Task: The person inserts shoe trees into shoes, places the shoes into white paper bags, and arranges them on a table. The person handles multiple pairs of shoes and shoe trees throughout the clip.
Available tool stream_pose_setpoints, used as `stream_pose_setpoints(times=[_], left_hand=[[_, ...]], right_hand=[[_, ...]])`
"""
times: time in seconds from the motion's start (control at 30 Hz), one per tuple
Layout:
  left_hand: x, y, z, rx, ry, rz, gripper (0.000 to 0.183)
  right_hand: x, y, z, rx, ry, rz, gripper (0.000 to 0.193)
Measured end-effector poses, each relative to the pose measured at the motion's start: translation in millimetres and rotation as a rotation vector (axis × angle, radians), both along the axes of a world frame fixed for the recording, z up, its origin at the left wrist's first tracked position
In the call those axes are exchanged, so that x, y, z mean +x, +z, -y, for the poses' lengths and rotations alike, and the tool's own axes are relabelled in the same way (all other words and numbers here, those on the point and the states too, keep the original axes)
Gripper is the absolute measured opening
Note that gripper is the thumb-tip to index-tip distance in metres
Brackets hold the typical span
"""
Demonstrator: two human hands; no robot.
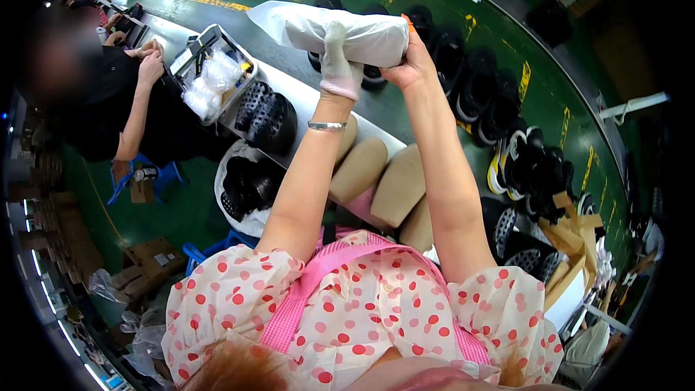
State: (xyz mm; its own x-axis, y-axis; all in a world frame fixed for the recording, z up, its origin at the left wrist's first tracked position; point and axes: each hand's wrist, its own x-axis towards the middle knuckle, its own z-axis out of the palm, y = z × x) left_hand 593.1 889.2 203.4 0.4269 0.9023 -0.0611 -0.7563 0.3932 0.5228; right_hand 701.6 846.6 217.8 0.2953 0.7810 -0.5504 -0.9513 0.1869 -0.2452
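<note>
We grip long white-wrapped bundle (365, 31) raised over far side of bench (279, 80): gloved left hand (340, 66) clasps middle, thumb across near face, other fingers hidden; bare right hand (411, 62) pinches right end. Two-point hold probably steadies length. Tray (232, 41) left likely contains loose plastic bags (218, 72).
</note>
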Motion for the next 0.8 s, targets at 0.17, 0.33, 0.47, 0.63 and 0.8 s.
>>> stream_pose_setpoints(times=[0.17,0.33,0.47,0.63,0.8], left_hand=[[5,-23,62,-0.094,-0.341,0.124,0.057],[9,-32,126,-0.236,-0.422,0.18,0.053],[-18,-34,140,-0.298,-0.443,0.17,0.036],[-43,-37,178,-0.168,-0.636,-0.012,0.037],[-30,-30,195,0.357,-0.29,-0.57,0.058]], right_hand=[[-14,-23,78,-0.151,-0.272,0.098,0.008],[-14,-31,148,-0.192,-0.336,0.117,0.023],[-24,-6,217,-0.342,-0.014,0.583,0.046],[-39,12,278,-0.492,0.321,1.659,0.076],[-64,16,296,-0.741,0.22,1.757,0.077]])
